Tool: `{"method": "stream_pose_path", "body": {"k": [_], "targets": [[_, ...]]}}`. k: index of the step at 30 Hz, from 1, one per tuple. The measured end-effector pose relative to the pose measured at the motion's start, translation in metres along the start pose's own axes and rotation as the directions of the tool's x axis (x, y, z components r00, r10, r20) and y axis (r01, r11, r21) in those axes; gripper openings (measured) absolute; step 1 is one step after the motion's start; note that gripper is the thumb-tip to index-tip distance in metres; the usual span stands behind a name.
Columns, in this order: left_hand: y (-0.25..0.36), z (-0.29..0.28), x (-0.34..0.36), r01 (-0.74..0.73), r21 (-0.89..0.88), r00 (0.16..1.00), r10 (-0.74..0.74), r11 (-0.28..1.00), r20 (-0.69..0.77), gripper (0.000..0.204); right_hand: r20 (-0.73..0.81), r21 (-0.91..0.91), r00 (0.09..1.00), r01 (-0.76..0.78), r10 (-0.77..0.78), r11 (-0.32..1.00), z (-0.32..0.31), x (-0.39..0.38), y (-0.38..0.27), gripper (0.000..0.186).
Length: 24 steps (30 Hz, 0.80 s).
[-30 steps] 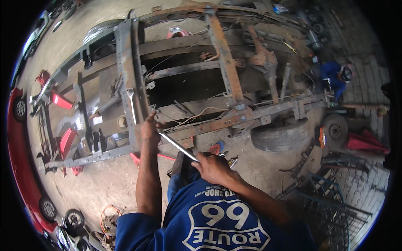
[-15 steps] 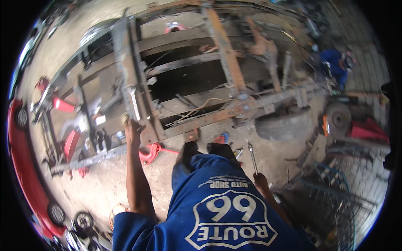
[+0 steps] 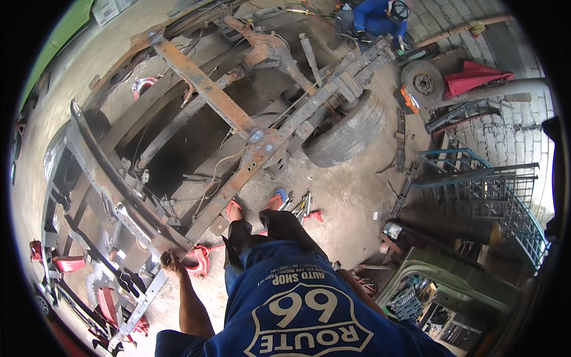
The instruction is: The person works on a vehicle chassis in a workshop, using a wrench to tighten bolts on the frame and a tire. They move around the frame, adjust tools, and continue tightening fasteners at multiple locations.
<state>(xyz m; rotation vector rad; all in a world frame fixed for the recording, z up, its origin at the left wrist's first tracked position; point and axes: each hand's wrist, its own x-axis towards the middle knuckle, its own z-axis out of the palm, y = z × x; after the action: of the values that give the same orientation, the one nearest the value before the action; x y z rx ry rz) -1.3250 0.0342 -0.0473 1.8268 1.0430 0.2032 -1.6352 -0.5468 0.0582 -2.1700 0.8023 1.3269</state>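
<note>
My left hand point(image 3: 173, 263) has its fingers curled on the lower end of a rusty crossmember point(image 3: 101, 166) of the bare vehicle frame point(image 3: 217, 205). A silver wrench point(image 3: 124, 211) lies on that crossmember, farther along from the hand. My right forearm point(image 3: 351, 285) drops behind my blue shirt, which hides the hand. Several tools point(image 3: 300, 208) lie on the floor beside my feet point(image 3: 273, 202), and a red jack point(image 3: 199, 260) stands under the frame near my left hand.
A large tyre point(image 3: 345, 134) sits under the right rail. At the upper right a co-worker in blue point(image 3: 377, 21) crouches by the frame. A loose wheel point(image 3: 422, 83), red panel point(image 3: 470, 83), blue metal rack point(image 3: 470, 178), cylinder point(image 3: 434, 232) and green door point(image 3: 452, 279) line the right.
The view has swung right. My hands have parted: the left moved onto the frame end, while the long steel bar both held, later only in the right hand, is out of sight with that hand.
</note>
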Motion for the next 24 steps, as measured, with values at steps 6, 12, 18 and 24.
{"method": "stream_pose_path", "body": {"k": [6,12,18,24], "targets": [[0.002,-0.01,0.016,-0.253,0.381,0.964,0.2,0.889,0.173,0.021,-0.071,0.431,0.994,-0.044,0.082,0.901,0.033,0.005,0.016,0.037],[0.031,-0.001,-0.003,-0.154,0.629,0.958,0.272,0.762,-0.096,0.059,-0.023,0.216,0.988,-0.145,0.153,0.966,-0.029,-0.044,-0.012,0.026],[0.12,0.059,-0.062,-0.523,0.532,0.799,0.601,0.666,0.034,0.055,0.088,0.315,0.975,-0.223,0.205,0.923,-0.028,-0.028,0.033,0.019],[0.198,0.201,-0.23,-0.833,0.153,0.527,0.681,0.531,0.508,0.042,0.039,0.514,0.987,-0.156,0.158,0.843,-0.011,-0.001,0.11,0.025]]}}
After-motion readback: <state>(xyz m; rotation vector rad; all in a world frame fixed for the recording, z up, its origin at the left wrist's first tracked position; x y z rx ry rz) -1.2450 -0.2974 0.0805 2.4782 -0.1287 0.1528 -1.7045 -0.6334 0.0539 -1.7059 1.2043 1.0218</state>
